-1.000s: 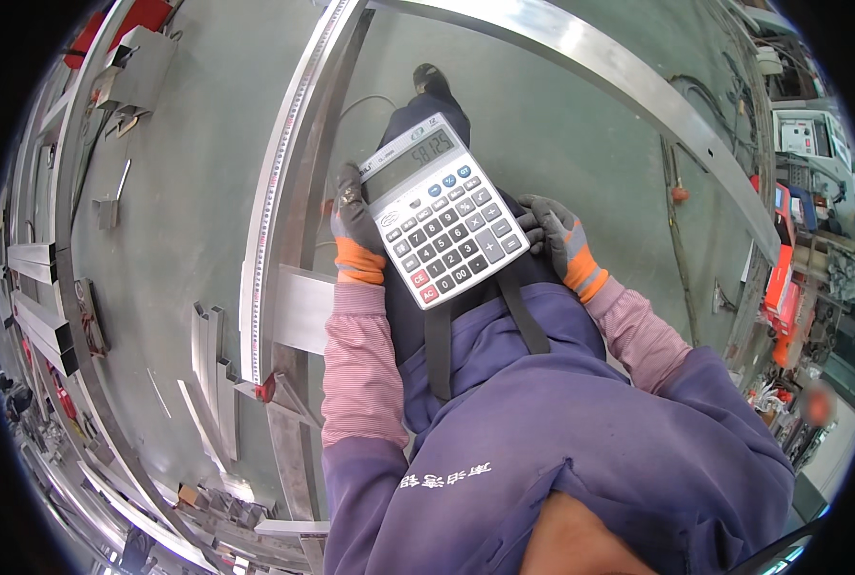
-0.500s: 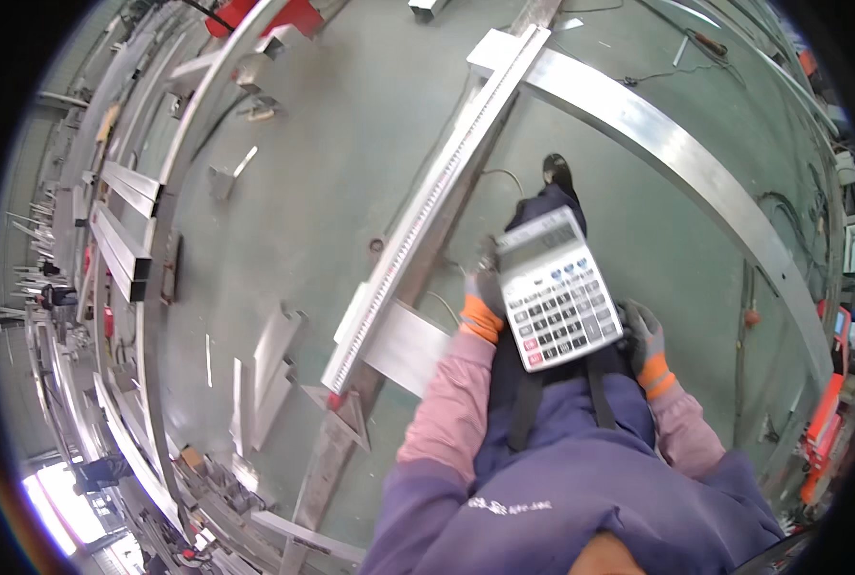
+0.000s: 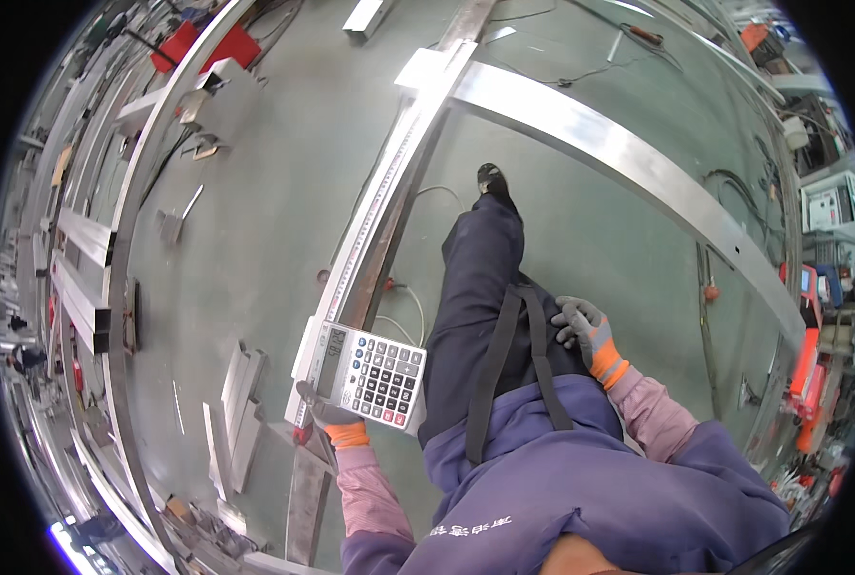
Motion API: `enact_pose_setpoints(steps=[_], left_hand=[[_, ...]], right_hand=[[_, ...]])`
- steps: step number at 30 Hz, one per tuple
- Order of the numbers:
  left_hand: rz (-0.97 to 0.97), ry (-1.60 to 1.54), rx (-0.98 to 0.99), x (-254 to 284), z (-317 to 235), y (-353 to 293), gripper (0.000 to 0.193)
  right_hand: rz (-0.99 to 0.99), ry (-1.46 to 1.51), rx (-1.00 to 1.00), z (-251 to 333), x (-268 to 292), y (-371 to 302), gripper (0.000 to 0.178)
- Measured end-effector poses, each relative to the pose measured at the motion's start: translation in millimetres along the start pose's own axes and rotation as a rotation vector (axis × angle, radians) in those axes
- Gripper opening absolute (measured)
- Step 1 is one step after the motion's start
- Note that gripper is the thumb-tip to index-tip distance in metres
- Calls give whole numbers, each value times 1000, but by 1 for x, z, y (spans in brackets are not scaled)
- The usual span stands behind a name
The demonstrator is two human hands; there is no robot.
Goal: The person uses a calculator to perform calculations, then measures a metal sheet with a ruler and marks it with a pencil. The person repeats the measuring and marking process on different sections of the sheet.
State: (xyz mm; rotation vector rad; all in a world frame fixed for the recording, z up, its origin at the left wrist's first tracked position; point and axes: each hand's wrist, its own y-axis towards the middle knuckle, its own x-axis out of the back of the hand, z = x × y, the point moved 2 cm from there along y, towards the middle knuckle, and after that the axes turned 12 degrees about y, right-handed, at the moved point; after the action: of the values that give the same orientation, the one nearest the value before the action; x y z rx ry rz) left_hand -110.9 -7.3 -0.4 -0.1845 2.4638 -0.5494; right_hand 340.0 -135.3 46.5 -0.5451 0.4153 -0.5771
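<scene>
A white desktop calculator (image 3: 375, 376) is turned sideways over the near end of a long pale bar. My left hand (image 3: 328, 408), in a grey glove with an orange cuff, grips its left corner. Whether the calculator rests on the bar cannot be told. A marked measuring strip (image 3: 381, 196) runs along the bar, with a red tip (image 3: 302, 434) beside my left hand. My right hand (image 3: 581, 331), gloved alike, hangs by my right thigh with its fingers loosely bent and apart, holding nothing.
A wide aluminium profile (image 3: 600, 144) reaches from the bar's far end to the right. Racks with rectangular tubes (image 3: 80, 302) line the left side. Metal offcuts (image 3: 239, 422) and cables (image 3: 418, 307) lie on the floor. Red equipment (image 3: 808, 355) stands at right.
The calculator has swung left from in front of me to the bar's near end, turning sideways in my left hand. My right hand has come away from its edge.
</scene>
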Motion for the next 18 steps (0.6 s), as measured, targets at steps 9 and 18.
enact_pose_setpoints(steps=[9, 18], left_hand=[[-142, 40, -102, 110, 40, -5, 54], [-350, 416, -301, 103, 53, -8, 44]], right_hand=[[-4, -74, 31, -17, 8, 18, 45], [55, -143, 86, -7, -16, 9, 45]])
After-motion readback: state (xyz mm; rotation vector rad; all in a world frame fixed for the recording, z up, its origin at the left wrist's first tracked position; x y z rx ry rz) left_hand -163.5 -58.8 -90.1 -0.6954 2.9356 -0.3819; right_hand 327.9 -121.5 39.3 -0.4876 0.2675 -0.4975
